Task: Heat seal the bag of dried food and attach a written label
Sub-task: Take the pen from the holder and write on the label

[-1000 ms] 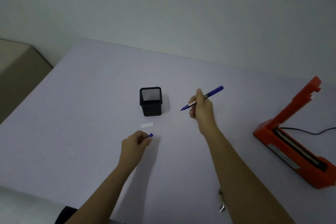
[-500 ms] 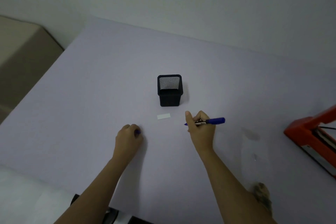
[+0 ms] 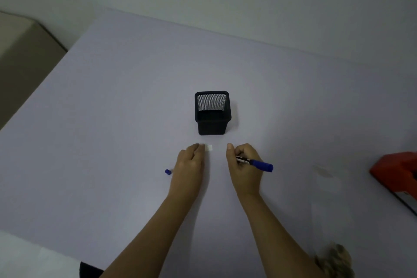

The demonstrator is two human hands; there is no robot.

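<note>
Left hand (image 3: 189, 162) lies curled on the desk (image 3: 112, 142), fingertips pressing the near end of the label (image 3: 209, 147), a small white strip just in front of the mesh pen holder (image 3: 212, 111). It looks paper-light and limp, likely to skid or curl, so pinning one end flat seems the right hold. Right hand (image 3: 244, 165) is closed around the blue pen (image 3: 256, 163), its tip hidden, possibly poised beside the strip. A blue cap (image 3: 167, 172) lies left; the orange sealer (image 3: 397, 176) sits far right.
</note>
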